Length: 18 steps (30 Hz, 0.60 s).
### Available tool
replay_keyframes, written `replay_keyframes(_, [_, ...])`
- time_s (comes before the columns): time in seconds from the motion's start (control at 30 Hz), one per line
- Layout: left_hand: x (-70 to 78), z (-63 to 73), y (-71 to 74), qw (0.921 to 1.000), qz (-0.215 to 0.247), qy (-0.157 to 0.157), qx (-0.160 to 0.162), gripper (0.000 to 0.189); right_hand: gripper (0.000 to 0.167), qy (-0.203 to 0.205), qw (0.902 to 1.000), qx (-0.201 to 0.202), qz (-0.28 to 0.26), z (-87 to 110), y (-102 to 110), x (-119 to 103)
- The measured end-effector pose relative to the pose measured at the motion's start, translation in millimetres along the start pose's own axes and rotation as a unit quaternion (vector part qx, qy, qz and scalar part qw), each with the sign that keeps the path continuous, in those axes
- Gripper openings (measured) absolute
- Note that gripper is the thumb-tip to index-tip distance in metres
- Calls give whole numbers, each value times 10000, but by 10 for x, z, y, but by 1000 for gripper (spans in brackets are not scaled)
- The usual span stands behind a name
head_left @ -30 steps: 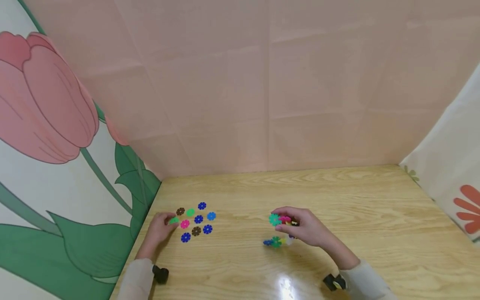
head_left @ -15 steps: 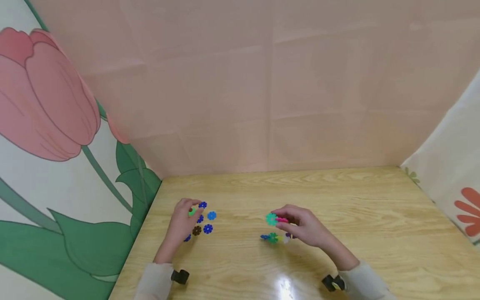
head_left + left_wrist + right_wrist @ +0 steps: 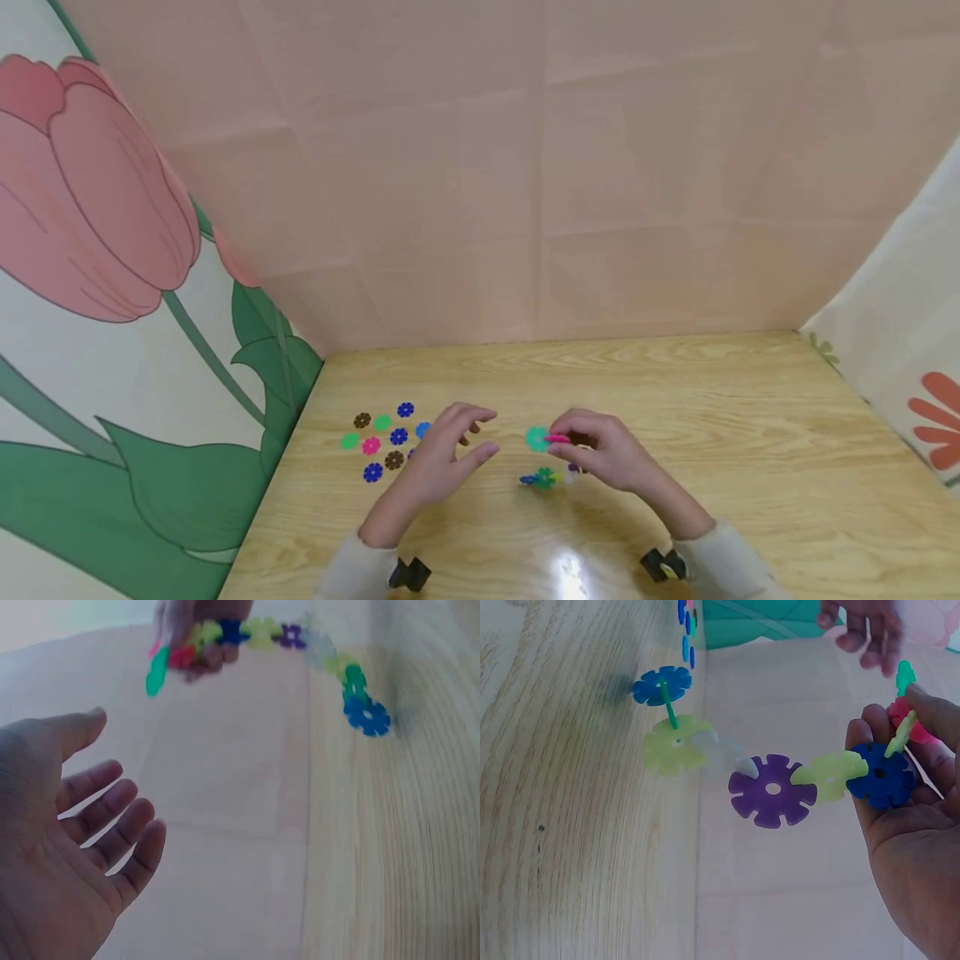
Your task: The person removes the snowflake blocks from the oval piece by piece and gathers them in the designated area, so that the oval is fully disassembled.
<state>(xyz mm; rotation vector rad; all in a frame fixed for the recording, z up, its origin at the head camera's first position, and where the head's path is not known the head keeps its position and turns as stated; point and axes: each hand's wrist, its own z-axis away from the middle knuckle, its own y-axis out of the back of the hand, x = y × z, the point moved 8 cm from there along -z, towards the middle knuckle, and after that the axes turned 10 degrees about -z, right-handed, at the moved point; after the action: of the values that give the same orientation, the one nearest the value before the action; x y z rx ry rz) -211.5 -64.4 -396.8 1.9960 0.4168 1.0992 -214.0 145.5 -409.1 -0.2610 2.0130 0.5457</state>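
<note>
My right hand [image 3: 611,452] pinches one end of a curved chain of interlocking plastic snowflake discs. A pink disc [image 3: 557,438] is at its fingertips, and a green disc [image 3: 537,439] sticks out beyond. In the right wrist view, a dark blue disc [image 3: 881,776] lies against the fingers, followed by pale yellow, purple [image 3: 772,791] and clear discs. The chain bends down to a blue disc [image 3: 662,685] at its far end, near the tabletop. My left hand [image 3: 442,457] hovers left of the chain, fingers spread, holding nothing; the left wrist view shows its bare palm [image 3: 52,870].
Loose snowflake discs lie flat at the table's left: brown [image 3: 362,421], green [image 3: 350,441], pink [image 3: 371,446], and several blue ones [image 3: 372,472]. My left hand partly covers this group. A pink cloth backdrop [image 3: 525,208] rises behind the wooden table [image 3: 712,417].
My left hand has left the loose discs, where its fingers were at a green one, and moved right towards the chain with fingers spreading. My right hand keeps its grip, almost still.
</note>
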Motion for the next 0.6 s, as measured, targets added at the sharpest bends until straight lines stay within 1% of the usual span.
replay_keyframes(0.1, [96, -40, -104, 9996, -5, -97, -255, 50, 16, 107, 9999, -113, 47, -6, -23, -20])
replay_keyframes(0.2, [155, -76, -180, 9991, 7, -163, -393, 53, 17, 185, 9996, -217, 54, -15, -47, -34])
replay_keyframes(0.37, [243, -129, -277, 9979, -99, -516, -377, 51, 18, 270, 9991, -298, 110, -33, -73, -52])
replay_keyframes(0.43, [272, -146, -302, 9975, -153, -602, -335, 49, 18, 291, 9990, -330, 94, -39, -82, -61])
replay_keyframes(0.5, [289, -161, -320, 9976, -172, -597, -303, 47, 18, 330, 9987, -373, 84, -45, -92, -67])
replay_keyframes(0.6, [287, -181, -339, 9983, -208, -453, -292, 43, 17, 353, 9985, -412, 76, -52, -102, -76])
